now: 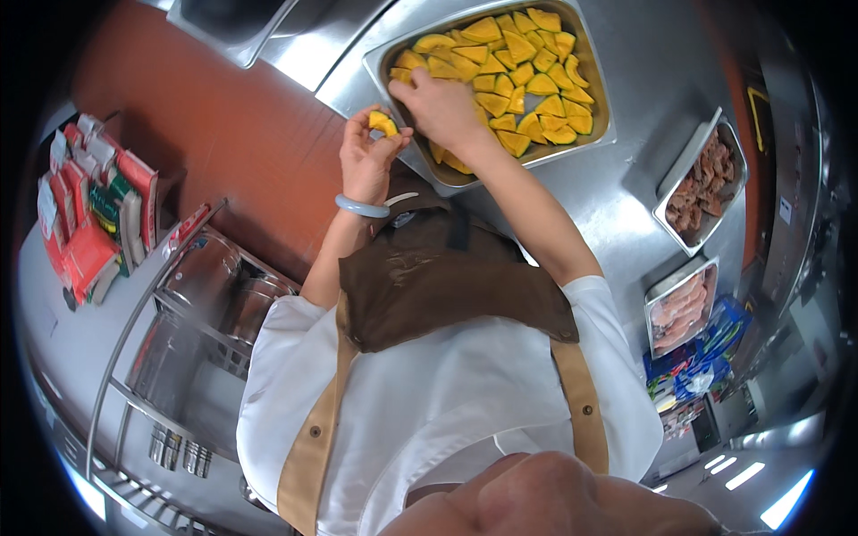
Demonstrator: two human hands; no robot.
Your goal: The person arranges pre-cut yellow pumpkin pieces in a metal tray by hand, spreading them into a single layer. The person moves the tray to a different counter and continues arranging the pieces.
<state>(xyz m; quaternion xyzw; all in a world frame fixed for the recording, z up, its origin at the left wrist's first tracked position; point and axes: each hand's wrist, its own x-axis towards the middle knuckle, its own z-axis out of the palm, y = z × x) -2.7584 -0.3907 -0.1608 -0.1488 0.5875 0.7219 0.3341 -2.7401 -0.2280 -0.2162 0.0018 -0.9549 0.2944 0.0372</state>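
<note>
A deep metal tray [601,134] lies on the steel counter, its bottom covered with yellow, green-edged pumpkin slices [512,49]. My left hand [365,159], with a pale bangle [361,207] on its wrist, is just outside the tray's near left side. Its thumb and fingers pinch one curved pumpkin slice [382,123]. Reaching over the tray, my right hand [444,109] has its fingers curled onto a pumpkin slice at the left end. The back of that hand partly hides its fingertips and the slices under it.
Farther right on the steel counter [630,67] stand a metal pan [740,183] of dark raw meat and another pan [651,299] of pale meat. A metal rack [130,357] with pots and red packages [89,255] stand to the left. Another metal container [255,49] sits at the upper left.
</note>
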